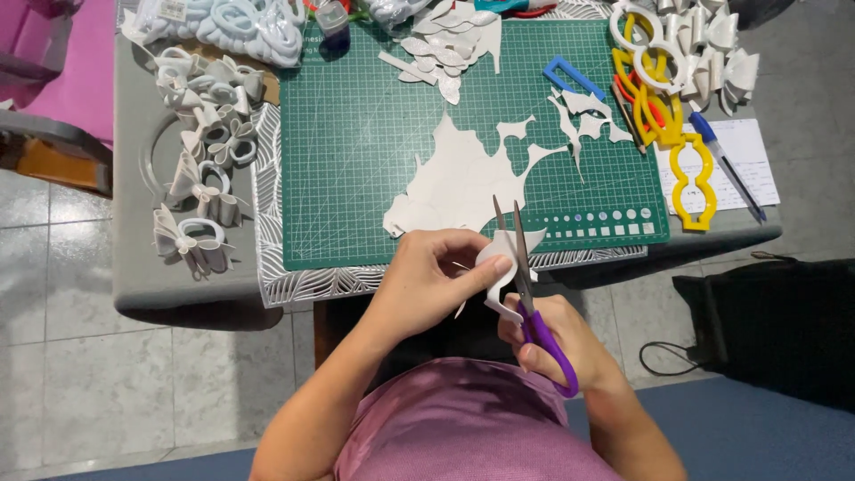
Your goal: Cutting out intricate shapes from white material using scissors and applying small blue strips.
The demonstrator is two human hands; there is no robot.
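As seen from the head camera, finished white bows are shown heaped at the left edge of the grey table. Next to them the green cutting mat is laid, on which a large offcut of white sheet and smaller cut petals are scattered. In front of the mat's near edge, the left hand is closed on a small curved white piece, which is pinched between thumb and fingertips and held in the air above the lap. Just right of it, the purple-handled scissors are gripped by the right hand, fingers wrapped through the loops; the blades are slightly parted, with the piece at them. The piece is judged light, thin and flexible, easily creased, and best held near the cut line so that it does not droop. At the far right, yellow templates, a blue template, a blue pen and a sheet of paper are seen.
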